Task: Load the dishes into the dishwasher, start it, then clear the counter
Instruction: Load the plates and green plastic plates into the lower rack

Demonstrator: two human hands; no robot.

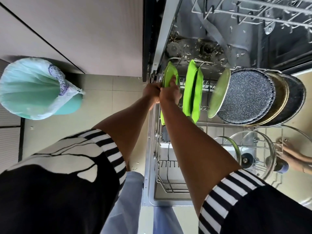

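The dishwasher stands open with its lower rack [168,184] pulled out below me. My left hand [151,92] and my right hand [169,92] meet at the rack's far left corner, both gripping a round green plate [168,74] that stands on edge there. Two square green plates [192,92] stand upright just to the right. Beside them lean a pale green plate [218,95] and a speckled dark pan [248,98] nested against other pots. Glass lids [253,149] sit in the rack's near right part.
The upper rack [253,12] hangs above the tub, whose floor is littered with debris. A teal bin [33,88] with a plastic liner stands on the floor to the left, against the cabinet fronts. Another person's hand [292,157] reaches in at the right edge.
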